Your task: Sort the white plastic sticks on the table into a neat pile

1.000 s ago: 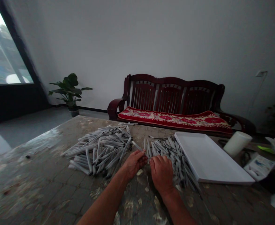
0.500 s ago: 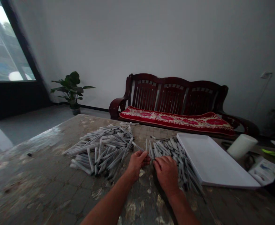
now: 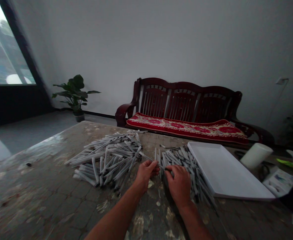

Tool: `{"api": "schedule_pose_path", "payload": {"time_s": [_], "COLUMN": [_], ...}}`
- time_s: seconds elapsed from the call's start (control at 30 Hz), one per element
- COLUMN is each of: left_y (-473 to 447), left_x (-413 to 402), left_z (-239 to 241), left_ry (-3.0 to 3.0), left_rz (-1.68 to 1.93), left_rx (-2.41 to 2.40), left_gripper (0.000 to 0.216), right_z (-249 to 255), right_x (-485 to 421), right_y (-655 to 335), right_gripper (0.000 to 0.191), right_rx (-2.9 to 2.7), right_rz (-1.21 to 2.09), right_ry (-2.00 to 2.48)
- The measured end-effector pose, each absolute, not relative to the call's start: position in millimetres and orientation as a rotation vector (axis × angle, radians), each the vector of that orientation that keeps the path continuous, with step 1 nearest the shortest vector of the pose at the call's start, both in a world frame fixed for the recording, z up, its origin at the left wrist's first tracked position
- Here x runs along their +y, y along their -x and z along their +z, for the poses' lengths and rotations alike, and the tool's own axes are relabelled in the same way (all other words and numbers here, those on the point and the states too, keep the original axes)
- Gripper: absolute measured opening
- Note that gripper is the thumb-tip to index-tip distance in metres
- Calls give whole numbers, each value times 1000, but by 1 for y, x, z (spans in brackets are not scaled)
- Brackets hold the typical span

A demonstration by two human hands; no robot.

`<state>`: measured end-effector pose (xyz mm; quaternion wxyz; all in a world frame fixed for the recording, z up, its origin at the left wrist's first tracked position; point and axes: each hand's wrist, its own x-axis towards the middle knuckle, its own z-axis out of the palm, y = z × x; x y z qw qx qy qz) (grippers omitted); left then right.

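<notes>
Between thumb and fingers, my left hand [image 3: 146, 173] pinches a slim pen [image 3: 145, 156], its pale end pointing up and left. My right hand [image 3: 178, 181] is closed on a small black pen cap [image 3: 170, 172], close to the pen's other end. Whether the cap touches the pen I cannot tell. Left of my hands spreads a large pile of pens [image 3: 114, 156] with translucent barrels and some dark ends. A second pile of pens [image 3: 183, 159] lies beyond and beside my right hand, partly hidden by it.
A shallow white tray [image 3: 233, 173] lies right of the second pile on the stained table [image 3: 69, 206]. Farther right are a white roll [image 3: 257, 156] and a small box [image 3: 280, 181]. Behind the table stands a dark wooden bench [image 3: 183, 100]; a potted plant [image 3: 76, 95] is at back left.
My right fingers have shifted slightly, and a black cap now shows between them. My left hand still holds the pen in nearly the same place. The view has turned slightly.
</notes>
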<state>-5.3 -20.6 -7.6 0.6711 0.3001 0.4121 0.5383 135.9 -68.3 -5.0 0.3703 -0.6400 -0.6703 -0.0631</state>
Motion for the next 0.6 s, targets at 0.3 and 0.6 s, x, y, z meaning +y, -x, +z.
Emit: {"api": "schedule_pose_path", "payload": {"time_s": [0.3,0.6], "left_y": [6,5], "left_x": [-19,-21], "left_z": [-8,-5], "left_ry": [-617,-647], "left_rz": [1264,1218], "left_rx": [934,946], "left_gripper": [39,34], "right_z": [-2,1], "right_x": [-68,-71], "right_y": [-142,-138], "right_gripper": [13,18], "right_rx": [-1686,-1717], "right_rz": [-251,-284], "right_ry": [1785,1651]}}
